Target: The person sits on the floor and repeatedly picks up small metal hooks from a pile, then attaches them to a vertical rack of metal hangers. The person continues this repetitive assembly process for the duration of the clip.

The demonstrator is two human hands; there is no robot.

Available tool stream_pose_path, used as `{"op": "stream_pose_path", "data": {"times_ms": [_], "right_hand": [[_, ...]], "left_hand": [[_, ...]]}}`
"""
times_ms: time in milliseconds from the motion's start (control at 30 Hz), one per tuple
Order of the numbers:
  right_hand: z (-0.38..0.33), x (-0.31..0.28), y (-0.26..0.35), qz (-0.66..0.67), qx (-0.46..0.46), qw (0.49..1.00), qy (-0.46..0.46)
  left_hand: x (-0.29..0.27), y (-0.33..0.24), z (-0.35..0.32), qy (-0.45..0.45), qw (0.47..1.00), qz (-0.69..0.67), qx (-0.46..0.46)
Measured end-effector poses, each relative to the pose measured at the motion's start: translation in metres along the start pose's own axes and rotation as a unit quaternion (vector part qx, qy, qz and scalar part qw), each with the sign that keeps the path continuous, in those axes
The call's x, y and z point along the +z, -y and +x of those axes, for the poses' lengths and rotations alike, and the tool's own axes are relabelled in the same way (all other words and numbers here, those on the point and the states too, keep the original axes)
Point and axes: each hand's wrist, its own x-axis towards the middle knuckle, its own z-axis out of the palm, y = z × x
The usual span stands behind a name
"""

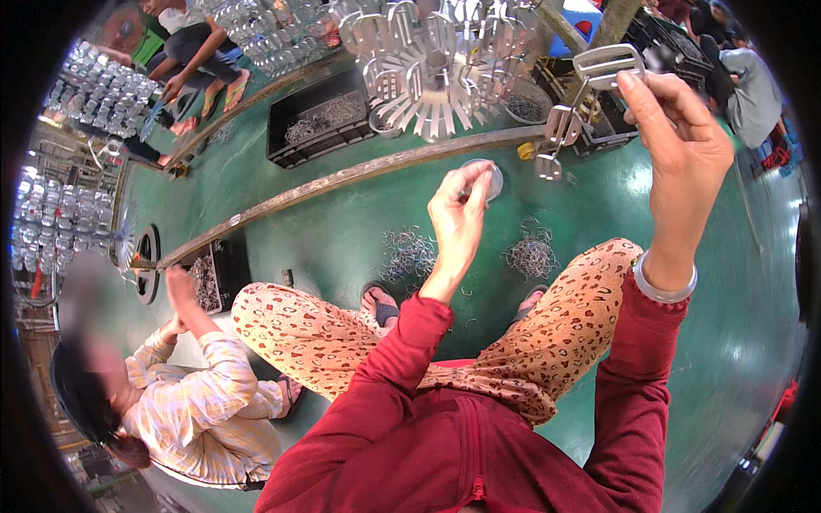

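My right hand [688, 145] is raised at the upper right. Its thumb and fingers pinch a slotted silver metal piece [609, 61]. Below it dangles another slotted metal piece [563, 126], with a smaller one [548, 168] at the bottom; how they join is too small to tell. Nearer the middle, my left hand [460, 214] has its fingertips pressed together, and what they hold, if anything, I cannot make out. Just behind those fingertips is a small round pale dish [493, 181]. Two piles of small bent metal hooks, a left pile [408, 254] and a right pile [531, 255], lie on the floor before me.
A wooden beam [342, 178] crosses the green floor in front of me. Beyond it stand a round rack [438, 98] hung with slotted metal pieces and a black crate [316, 124] of small metal parts. A co-worker [197, 402] sits close at my left.
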Motion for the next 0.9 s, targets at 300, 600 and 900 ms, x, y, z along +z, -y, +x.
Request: {"op": "stream_pose_path", "data": {"times_ms": [300,600,900], "right_hand": [[-0.01,-0.012,-0.014,-0.032,0.009,0.999,-0.001],[-0.014,-0.018,-0.016,-0.027,-0.005,1.0,-0.004],[-0.015,-0.019,-0.008,-0.032,-0.005,0.999,0.003]], "left_hand": [[0.015,-0.007,-0.028,0.129,0.989,-0.007,-0.069],[0.041,-0.006,-0.028,0.149,0.988,0.001,-0.04],[0.037,-0.006,-0.03,0.1,0.995,0.005,-0.013]]}}
